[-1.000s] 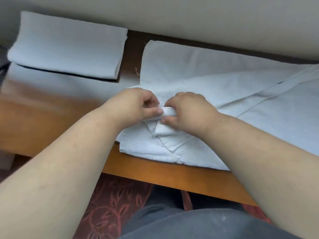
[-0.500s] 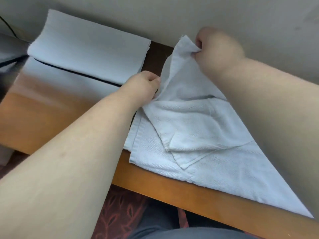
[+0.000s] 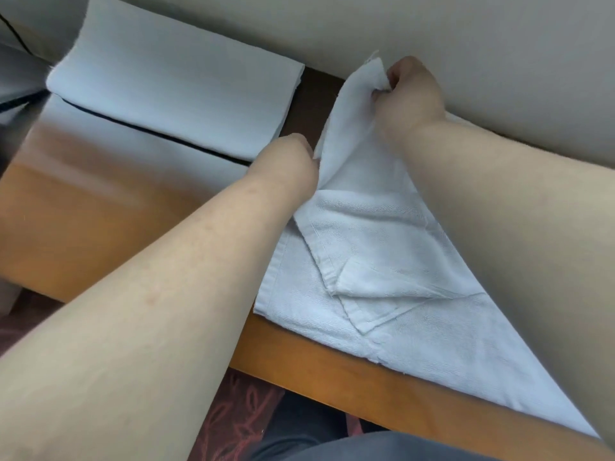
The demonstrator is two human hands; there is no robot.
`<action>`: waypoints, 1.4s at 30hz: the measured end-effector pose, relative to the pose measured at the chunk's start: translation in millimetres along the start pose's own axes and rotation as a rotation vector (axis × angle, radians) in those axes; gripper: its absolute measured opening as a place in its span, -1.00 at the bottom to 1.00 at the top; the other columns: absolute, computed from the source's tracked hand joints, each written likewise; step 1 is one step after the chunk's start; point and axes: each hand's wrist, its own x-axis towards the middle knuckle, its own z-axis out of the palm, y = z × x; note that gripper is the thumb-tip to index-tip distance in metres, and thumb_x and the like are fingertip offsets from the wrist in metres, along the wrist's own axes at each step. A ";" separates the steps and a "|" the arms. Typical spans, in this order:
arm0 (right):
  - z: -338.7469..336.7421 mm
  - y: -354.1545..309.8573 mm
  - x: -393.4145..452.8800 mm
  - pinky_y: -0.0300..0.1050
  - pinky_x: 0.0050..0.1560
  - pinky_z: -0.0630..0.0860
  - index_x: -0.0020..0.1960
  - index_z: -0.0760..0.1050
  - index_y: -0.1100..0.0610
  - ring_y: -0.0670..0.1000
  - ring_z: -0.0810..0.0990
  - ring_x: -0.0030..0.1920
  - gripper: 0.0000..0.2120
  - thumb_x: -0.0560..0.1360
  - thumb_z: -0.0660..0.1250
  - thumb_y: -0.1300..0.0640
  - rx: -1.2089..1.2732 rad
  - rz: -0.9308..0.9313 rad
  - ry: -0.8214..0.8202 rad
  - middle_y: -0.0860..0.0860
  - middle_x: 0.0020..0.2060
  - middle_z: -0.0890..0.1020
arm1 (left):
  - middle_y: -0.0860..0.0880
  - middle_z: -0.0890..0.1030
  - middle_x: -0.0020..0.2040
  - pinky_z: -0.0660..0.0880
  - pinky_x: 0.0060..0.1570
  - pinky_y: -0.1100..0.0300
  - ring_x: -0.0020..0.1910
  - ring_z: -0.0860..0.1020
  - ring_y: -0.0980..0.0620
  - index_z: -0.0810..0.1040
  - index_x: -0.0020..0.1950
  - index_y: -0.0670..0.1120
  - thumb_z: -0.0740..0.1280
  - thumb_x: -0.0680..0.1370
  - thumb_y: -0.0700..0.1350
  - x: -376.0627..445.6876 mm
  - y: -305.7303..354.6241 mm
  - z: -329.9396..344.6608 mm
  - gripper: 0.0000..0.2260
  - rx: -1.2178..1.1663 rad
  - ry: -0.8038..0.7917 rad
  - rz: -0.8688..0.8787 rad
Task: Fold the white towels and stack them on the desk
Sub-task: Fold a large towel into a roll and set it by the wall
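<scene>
A white towel [image 3: 372, 247] lies rumpled across the wooden desk [image 3: 83, 227], with its near layers overlapping in loose triangular folds. My right hand [image 3: 411, 94] pinches one raised corner of it up near the wall. My left hand [image 3: 289, 164] grips the towel's left edge a little lower, closer to me. The cloth is stretched between both hands. A folded white towel [image 3: 173, 98] rests flat at the desk's back left, apart from both hands.
A beige wall [image 3: 466, 44] runs directly behind the desk. The desk's front edge [image 3: 349, 384] crosses below the towel, with patterned red carpet [image 3: 233, 417] and my grey-trousered lap [image 3: 366, 447] beneath. A dark cable [image 3: 13, 31] hangs at the far left.
Both hands left the towel's near corner and lifted one layer toward the wall. My right hand rose to the back, my left shifted to the left edge. The view swung slightly left.
</scene>
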 end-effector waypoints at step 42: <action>-12.4 17.9 11.0 -0.28 0.04 0.38 0.30 0.54 0.02 0.08 0.55 0.18 -0.61 0.55 0.16 0.27 -0.208 -0.161 -0.247 0.05 0.23 0.55 | -0.05 0.47 0.28 0.47 0.11 0.01 0.19 0.48 -0.10 0.34 0.40 0.04 0.29 0.58 -0.11 -69.2 -35.1 31.9 -0.61 -0.326 0.362 0.124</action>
